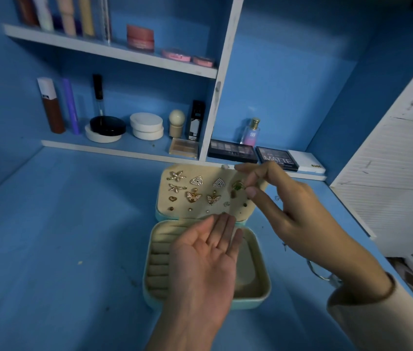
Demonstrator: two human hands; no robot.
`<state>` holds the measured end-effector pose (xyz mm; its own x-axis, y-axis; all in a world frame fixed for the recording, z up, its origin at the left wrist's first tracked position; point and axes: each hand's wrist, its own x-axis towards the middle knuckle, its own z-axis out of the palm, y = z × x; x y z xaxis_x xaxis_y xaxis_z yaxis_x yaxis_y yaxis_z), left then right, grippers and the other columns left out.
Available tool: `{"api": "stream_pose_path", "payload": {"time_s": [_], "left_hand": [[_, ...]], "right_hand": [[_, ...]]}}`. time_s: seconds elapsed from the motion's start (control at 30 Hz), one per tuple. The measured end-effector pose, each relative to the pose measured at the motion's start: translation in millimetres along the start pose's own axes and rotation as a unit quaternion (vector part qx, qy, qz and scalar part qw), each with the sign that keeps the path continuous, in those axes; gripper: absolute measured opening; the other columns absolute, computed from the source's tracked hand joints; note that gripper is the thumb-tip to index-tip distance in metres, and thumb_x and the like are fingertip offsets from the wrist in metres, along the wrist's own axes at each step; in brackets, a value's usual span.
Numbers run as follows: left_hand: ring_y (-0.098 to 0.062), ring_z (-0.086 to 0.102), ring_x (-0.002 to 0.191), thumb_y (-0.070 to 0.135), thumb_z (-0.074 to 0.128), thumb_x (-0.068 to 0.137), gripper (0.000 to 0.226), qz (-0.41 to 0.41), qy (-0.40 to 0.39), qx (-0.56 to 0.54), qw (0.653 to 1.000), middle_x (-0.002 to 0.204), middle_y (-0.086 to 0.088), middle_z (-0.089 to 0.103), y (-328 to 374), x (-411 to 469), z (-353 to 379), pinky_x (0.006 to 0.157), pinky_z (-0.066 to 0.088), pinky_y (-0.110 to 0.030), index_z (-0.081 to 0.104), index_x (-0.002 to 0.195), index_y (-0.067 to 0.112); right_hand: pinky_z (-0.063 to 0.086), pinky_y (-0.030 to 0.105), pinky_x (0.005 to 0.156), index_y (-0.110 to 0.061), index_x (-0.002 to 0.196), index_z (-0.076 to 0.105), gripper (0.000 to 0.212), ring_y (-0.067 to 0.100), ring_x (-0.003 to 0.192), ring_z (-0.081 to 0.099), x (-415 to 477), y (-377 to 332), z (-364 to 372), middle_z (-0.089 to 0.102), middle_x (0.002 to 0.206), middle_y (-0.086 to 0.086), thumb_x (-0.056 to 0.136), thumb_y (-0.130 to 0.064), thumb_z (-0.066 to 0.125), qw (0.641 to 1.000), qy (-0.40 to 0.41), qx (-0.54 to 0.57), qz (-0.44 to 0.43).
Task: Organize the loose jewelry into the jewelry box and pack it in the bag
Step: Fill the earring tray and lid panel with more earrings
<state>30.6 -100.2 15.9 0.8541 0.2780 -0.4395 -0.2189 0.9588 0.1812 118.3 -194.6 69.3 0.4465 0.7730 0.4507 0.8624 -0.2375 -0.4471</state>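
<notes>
On the far left, cosmetic bottles (51,107) and compacts stand on the shelf, away from the work. The mint jewelry box (149,274) lies open in the middle of the blue desk (61,236), its lid tilted back so the padded earring panel (225,171) faces the person. Star-shaped studs (175,176), triangles and butterflies are already pinned there in rows, so the panel seems mostly filled. The ring rolls (158,259) in the near half look bare.

The left hand (205,259) hovers palm up over the base, fingers straight and pressed together, holding nothing visible; it likely serves as a tray or catch for small pieces.

Further right, the right hand (294,201) reaches to the panel's right edge, thumb and forefinger (252,192) pinching a green-stoned earring (237,185), probably seating its post in a hole.

On the desk right of the box lie a few small loose pieces (277,198) and a thin silvery loop (314,271). No bag is in view.
</notes>
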Motion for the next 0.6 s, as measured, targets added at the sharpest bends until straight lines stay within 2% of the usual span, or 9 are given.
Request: {"api": "stream_pose_path", "payload": {"time_s": [0.1, 0.17, 0.27, 0.3, 0.33, 0.43, 0.47, 0.53, 0.6], "left_hand": [[-0.026, 0.060, 0.113, 0.016, 0.061, 0.070, 0.051, 0.021, -0.009, 0.026, 0.999, 0.118, -0.018, 0.065, -1.8, -3.5, -0.1, 0.103, 0.042, -0.043, 0.061, 0.118, -0.002], [-0.020, 0.060, 0.114, 0.025, 0.068, 0.063, 0.061, 0.038, -0.021, 0.048, 0.998, 0.119, -0.012, 0.066, -2.8, -4.9, 0.2, 0.104, 0.041, -0.040, 0.063, 0.120, 0.005], [-0.011, 0.059, 0.115, 0.041, 0.070, 0.055, 0.072, 0.060, -0.043, 0.098, 0.992, 0.116, -0.002, 0.069, -4.9, -6.9, 1.4, 0.106, 0.039, -0.036, 0.063, 0.122, 0.015], [-0.009, 0.058, 0.116, 0.045, 0.070, 0.054, 0.075, 0.064, -0.048, 0.110, 0.991, 0.116, 0.001, 0.069, -5.7, -7.6, 1.3, 0.107, 0.038, -0.035, 0.062, 0.123, 0.017], [-0.008, 0.059, 0.115, 0.047, 0.069, 0.054, 0.075, 0.067, -0.050, 0.118, 0.989, 0.116, 0.002, 0.069, -6.6, -8.3, 0.9, 0.108, 0.038, -0.035, 0.062, 0.123, 0.018], [-0.008, 0.060, 0.113, 0.044, 0.070, 0.062, 0.069, 0.070, -0.050, 0.112, 0.990, 0.116, 0.003, 0.069, -10.7, -9.8, -2.9, 0.107, 0.038, -0.033, 0.061, 0.125, 0.018], [-0.009, 0.061, 0.112, 0.039, 0.074, 0.064, 0.065, 0.072, -0.049, 0.107, 0.990, 0.115, 0.002, 0.069, -12.2, -10.6, -4.4, 0.106, 0.039, -0.032, 0.061, 0.124, 0.018], [-0.008, 0.064, 0.106, 0.028, 0.083, 0.061, 0.061, 0.075, -0.048, 0.091, 0.992, 0.111, 0.001, 0.071, -13.5, -11.6, -8.0, 0.096, 0.044, -0.030, 0.064, 0.119, 0.017], [-0.011, 0.066, 0.100, 0.027, 0.079, 0.049, 0.063, 0.077, -0.052, 0.071, 0.993, 0.109, -0.001, 0.071, -13.3, -12.1, -11.9, 0.089, 0.046, -0.030, 0.067, 0.110, 0.015]], "right_hand": [[0.032, -0.003, 0.069, -0.014, 0.089, 0.047, 0.010, -0.035, 0.074, 0.039, -12.1, -5.9, -1.9, 0.065, 0.110, 0.005, 0.095, -0.007, 0.051, 1.000, 0.003, -0.016, -0.019], [0.031, -0.005, 0.070, -0.012, 0.091, 0.049, 0.007, -0.035, 0.079, 0.041, -19.2, -8.1, -1.0, 0.065, 0.111, 0.004, 0.095, -0.007, 0.052, 0.999, 0.008, -0.031, -0.032], [0.034, 0.002, 0.084, -0.023, 0.098, 0.047, 0.003, -0.010, 0.110, 0.052, -31.5, -12.4, 0.8, 0.060, 0.120, -0.006, 0.096, -0.024, 0.045, 0.999, 0.002, -0.029, -0.028], [0.034, 0.003, 0.085, -0.026, 0.099, 0.046, 0.005, -0.006, 0.114, 0.051, -35.9, -14.4, 0.9, 0.059, 0.120, -0.009, 0.096, -0.027, 0.043, 0.999, -0.003, -0.033, -0.031], [0.034, 0.002, 0.084, -0.026, 0.099, 0.046, 0.005, -0.008, 0.112, 0.051, -39.7, -17.3, 0.2, 0.060, 0.119, -0.010, 0.095, -0.027, 0.043, 0.999, -0.007, -0.039, -0.032], [0.028, -0.008, 0.071, -0.021, 0.096, 0.049, 0.005, -0.026, 0.088, 0.046, -47.5, -25.5, -2.6, 0.064, 0.113, -0.007, 0.093, -0.024, 0.046, 0.997, -0.019, -0.055, -0.042], [0.029, -0.007, 0.071, -0.022, 0.096, 0.049, 0.005, -0.025, 0.088, 0.048, -48.3, -27.3, -4.2, 0.065, 0.112, -0.009, 0.093, -0.025, 0.046, 0.998, -0.019, -0.048, -0.037], [0.037, 0.001, 0.074, -0.027, 0.093, 0.050, 0.006, -0.009, 0.100, 0.057, -46.1, -27.4, -8.3, 0.065, 0.110, -0.015, 0.092, -0.032, 0.046, 1.000, -0.012, -0.007, -0.010], [0.043, 0.011, 0.081, -0.029, 0.090, 0.052, 0.009, 0.003, 0.105, 0.060, -37.2, -23.2, -12.9, 0.065, 0.108, -0.017, 0.090, -0.037, 0.048, 0.999, -0.003, 0.038, 0.027]]}}
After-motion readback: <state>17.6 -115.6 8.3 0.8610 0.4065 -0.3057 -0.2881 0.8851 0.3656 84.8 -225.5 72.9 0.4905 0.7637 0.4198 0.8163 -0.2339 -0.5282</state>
